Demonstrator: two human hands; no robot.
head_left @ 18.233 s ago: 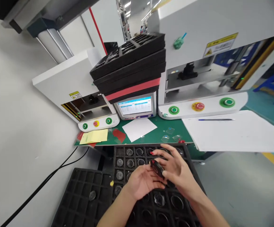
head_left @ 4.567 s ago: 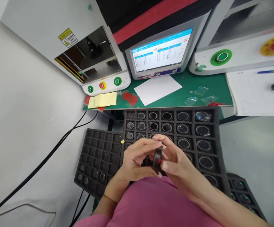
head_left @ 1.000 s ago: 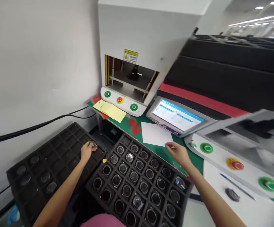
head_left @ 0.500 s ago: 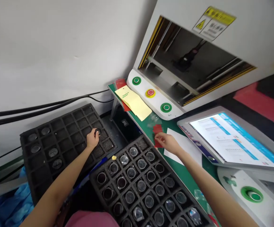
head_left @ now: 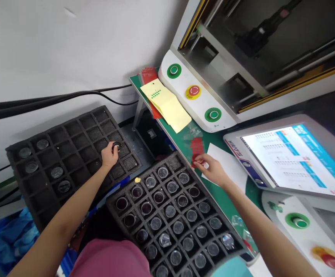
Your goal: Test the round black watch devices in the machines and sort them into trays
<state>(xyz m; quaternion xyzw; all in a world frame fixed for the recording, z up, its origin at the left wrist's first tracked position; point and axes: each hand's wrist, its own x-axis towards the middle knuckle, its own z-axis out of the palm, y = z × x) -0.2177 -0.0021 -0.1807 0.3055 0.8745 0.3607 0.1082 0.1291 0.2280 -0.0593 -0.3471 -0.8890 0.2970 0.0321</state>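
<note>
My left hand (head_left: pixel 109 154) grips a small round black part (head_left: pixel 117 145) between thumb and fingers, above the right side of the left foam tray (head_left: pixel 77 132). Several round clear-topped pieces sit in that tray's left cells. On the green bench, my right hand (head_left: pixel 213 171) has its fingertips pinched at the lower end of a stack of red strips (head_left: pixel 196 147). What those fingertips hold, if anything, is too small to make out. Below it lies a second foam tray (head_left: pixel 176 164), most of its cells filled with round glass-faced pieces.
A white machine with green buttons (head_left: pixel 213 114) and a red stop button (head_left: pixel 194 90) borders the bench (head_left: pixel 181 139). Yellow paper (head_left: pixel 170 109), a white sheet (head_left: pixel 228 169) and a lit monitor (head_left: pixel 294 161) are nearby. Black cables (head_left: pixel 54 100) run along the wall.
The view has shifted, bringing the machine closer. My left hand still holds the round black part over the tray. My right hand stays by the red strips, its fingers slightly more curled.
</note>
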